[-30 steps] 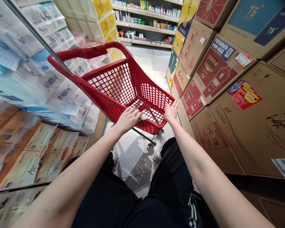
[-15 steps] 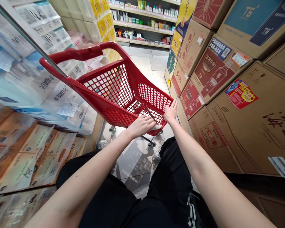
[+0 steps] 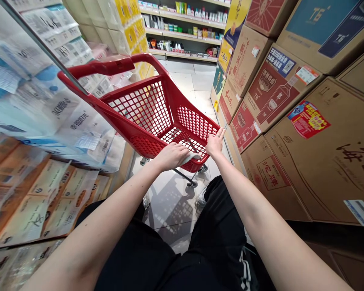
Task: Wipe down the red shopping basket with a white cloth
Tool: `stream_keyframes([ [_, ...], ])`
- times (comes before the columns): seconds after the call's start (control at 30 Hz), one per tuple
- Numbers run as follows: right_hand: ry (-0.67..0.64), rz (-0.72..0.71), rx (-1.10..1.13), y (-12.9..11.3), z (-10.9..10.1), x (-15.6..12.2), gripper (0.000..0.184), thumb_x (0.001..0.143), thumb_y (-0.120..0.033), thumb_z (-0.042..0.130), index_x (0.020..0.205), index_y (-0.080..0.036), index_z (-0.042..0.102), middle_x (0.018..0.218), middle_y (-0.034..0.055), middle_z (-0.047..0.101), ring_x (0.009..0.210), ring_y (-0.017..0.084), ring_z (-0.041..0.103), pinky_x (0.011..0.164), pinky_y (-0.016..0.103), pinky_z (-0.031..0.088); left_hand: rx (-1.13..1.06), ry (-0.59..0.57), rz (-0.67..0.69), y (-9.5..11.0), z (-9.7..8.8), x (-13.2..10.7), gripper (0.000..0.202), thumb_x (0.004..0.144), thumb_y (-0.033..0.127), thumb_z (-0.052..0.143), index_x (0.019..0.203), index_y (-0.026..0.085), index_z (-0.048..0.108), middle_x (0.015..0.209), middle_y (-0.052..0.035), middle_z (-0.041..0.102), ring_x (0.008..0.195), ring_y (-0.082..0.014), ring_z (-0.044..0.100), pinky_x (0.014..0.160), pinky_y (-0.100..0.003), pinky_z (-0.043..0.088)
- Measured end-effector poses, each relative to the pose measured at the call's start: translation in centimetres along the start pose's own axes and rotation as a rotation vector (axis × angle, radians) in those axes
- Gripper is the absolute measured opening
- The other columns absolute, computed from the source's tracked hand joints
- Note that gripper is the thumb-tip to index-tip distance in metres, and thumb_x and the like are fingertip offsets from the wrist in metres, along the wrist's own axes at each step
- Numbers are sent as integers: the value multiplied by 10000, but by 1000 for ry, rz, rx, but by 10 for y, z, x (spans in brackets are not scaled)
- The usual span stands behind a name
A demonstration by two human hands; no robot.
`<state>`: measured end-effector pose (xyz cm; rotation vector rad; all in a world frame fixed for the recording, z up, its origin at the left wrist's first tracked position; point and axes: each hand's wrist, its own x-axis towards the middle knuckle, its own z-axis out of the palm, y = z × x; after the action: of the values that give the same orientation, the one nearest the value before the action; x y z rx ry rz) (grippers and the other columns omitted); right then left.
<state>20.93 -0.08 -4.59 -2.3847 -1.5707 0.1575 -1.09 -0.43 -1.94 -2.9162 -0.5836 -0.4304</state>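
Note:
A red plastic shopping cart [image 3: 115,117] with lattice sides stands in front of me, its basket bare inside. My left hand [image 3: 172,157] is closed over a white cloth [image 3: 190,157], which it presses on the near rim of the basket. Part of that cloth shows past my fingertips. At the right corner of the same rim, my right hand [image 3: 214,143] grips the cart, with some fingers stretched forward; its thumb is hard to make out.
Stacked cardboard boxes [image 3: 318,153] rise close on the right. Wrapped paper packs [image 3: 69,109] and orange packs [image 3: 48,194] are piled on the left. Shelves of bottles [image 3: 185,36] stand at the aisle's far end. A metal pole [image 3: 42,44] crosses the upper left.
My left hand has slid left along the rim with the cloth, and more of the cloth shows. The cart's handle end has shifted slightly right. My right hand moved slightly left, still on the corner.

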Motion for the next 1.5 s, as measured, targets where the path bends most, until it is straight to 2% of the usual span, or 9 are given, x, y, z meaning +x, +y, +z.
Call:
stream_keyframes([
  [0.13, 7, 7, 26, -1, 3, 2, 348, 828, -76, 505, 1157, -93, 616, 1616, 181, -1, 1487, 322, -35, 1145, 431, 212, -20, -32, -83, -25, -3, -8, 359, 998, 350, 331, 787, 188, 572, 790, -32, 634, 772, -160, 556, 768, -338, 379],
  [0.3, 5, 16, -10, 0, 0, 2, 363, 819, -60, 505, 1163, -90, 613, 1611, 197, 20, 1489, 317, -2, 1138, 420, 230, 17, -30, -216, -49, -6, -21, 380, 1014, 361, 293, 835, 175, 572, 885, -40, 649, 842, -159, 521, 823, -342, 362],
  [0.43, 3, -8, -60, 3, 0, 2, 392, 833, -95, 508, 1216, -74, 591, 1603, 226, 49, 1488, 320, 30, 1146, 431, 208, 52, 2, -211, -37, -6, -20, 378, 1013, 370, 294, 882, 167, 584, 889, -46, 645, 855, -165, 498, 871, -357, 352],
  [0.63, 21, 2, -119, 10, 1, 5, 410, 869, -90, 426, 1247, -80, 585, 1603, 218, 73, 1488, 314, 58, 1141, 432, 223, 22, 37, -51, 8, 0, -5, 271, 981, 323, 396, 890, 188, 613, 873, -51, 651, 869, -185, 539, 868, -356, 377],
  [0.73, 15, -19, -117, 14, -3, 4, 415, 873, -107, 426, 1258, -99, 583, 1608, 197, 76, 1488, 323, 52, 1131, 422, 250, 44, 40, 31, 19, 2, 0, 233, 968, 234, 412, 1061, 192, 621, 994, -62, 666, 955, -190, 555, 942, -358, 364],
  [0.9, 10, -26, -131, 19, -3, 5, 397, 865, -125, 446, 1232, -122, 599, 1614, 170, 71, 1486, 333, 56, 1113, 405, 288, 87, -20, 123, 5, 0, -7, 302, 960, 172, 403, 1209, 194, 572, 1102, -77, 653, 1020, -189, 562, 957, -339, 374],
  [1.07, -18, -21, -119, 18, -1, 7, 418, 850, -116, 464, 1253, -120, 574, 1614, 186, 35, 1488, 335, 38, 1109, 412, 299, 149, -12, -16, -29, -6, -26, 265, 961, 233, 408, 1151, 212, 591, 1056, -81, 648, 1022, -218, 567, 931, -370, 400],
  [1.17, -11, -19, -118, 17, -2, 6, 426, 849, -124, 477, 1267, -110, 561, 1610, 205, 40, 1488, 338, 38, 1112, 419, 296, 181, -6, -67, -39, -9, -34, 249, 967, 285, 406, 1094, 212, 607, 1019, -83, 642, 992, -223, 569, 939, -384, 398],
  [1.5, 9, -27, -141, 15, -3, 5, 404, 839, -65, 459, 1224, -50, 581, 1599, 243, 58, 1490, 342, 35, 1149, 454, 222, 211, 1, -78, -25, -5, -24, 239, 965, 244, 390, 1042, 191, 611, 955, -100, 629, 944, -242, 541, 882, -399, 376],
])
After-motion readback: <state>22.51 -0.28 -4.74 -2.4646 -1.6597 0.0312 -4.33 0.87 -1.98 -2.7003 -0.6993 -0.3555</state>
